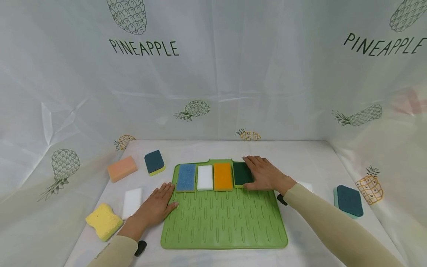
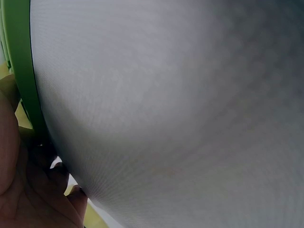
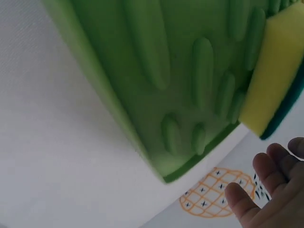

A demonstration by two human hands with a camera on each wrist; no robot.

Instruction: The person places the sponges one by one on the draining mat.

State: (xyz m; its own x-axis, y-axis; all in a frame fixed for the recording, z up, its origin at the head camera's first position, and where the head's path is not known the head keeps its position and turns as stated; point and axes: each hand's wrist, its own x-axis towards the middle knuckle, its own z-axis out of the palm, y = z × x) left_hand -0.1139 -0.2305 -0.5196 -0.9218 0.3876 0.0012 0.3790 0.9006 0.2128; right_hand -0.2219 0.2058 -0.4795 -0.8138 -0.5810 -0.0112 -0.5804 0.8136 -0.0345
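Observation:
A green ribbed mat (image 1: 220, 218) lies on the white-covered table. Along its far edge, from left to right, are a blue sponge (image 1: 186, 178), a white sponge (image 1: 205, 178), an orange sponge (image 1: 222, 177) and a dark green sponge (image 1: 242, 173) with a yellow underside. My right hand (image 1: 267, 174) is at the right side of the dark green sponge, fingers and thumb spread around that side. In the right wrist view, the fingers (image 3: 270, 185) look relaxed beside the sponge's yellow layer (image 3: 275, 71). My left hand (image 1: 158, 204) rests at the mat's left edge, fingers extended.
Left of the mat lie a peach sponge (image 1: 122, 169), a dark blue and yellow sponge (image 1: 154, 162), a white block (image 1: 132, 203) and a yellow shaped sponge (image 1: 104, 221). A dark teal sponge (image 1: 348, 200) is at far right. Behind hangs a pineapple-print sheet (image 1: 213, 74).

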